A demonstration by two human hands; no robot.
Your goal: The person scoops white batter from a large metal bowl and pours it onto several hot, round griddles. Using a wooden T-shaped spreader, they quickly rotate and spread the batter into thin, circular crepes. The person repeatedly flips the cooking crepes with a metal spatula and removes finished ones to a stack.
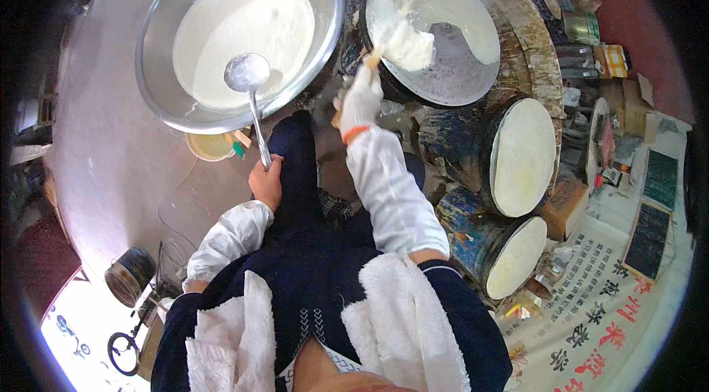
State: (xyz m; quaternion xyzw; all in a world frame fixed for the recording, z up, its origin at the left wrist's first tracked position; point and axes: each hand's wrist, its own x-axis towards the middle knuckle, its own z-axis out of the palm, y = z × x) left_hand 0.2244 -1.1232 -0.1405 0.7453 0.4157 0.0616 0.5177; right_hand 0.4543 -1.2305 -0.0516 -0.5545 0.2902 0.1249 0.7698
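Note:
My left hand (266, 183) is closed around the handle of a metal ladle (247, 73), whose batter-coated bowl is over a large steel basin (151, 45). White batter (229, 30) fills much of that basin. In a white glove with an orange band at the wrist, my right hand (360, 100) grips a wooden batter spreader (375, 59). The spreader reaches over a round griddle (461, 85), its far part blurred. A thick lump of batter (410, 48) lies along it, and a thin pale layer covers the griddle's far side, leaving dark metal bare nearer me.
Two more round griddles, one (523, 159) at the right and one (515, 257) nearer me, carry pale sheets. A small tub (209, 147) stands beside the basin. Boxes and containers crowd the right, beside a printed banner (569, 318). A dark bucket (129, 276) stands at lower left.

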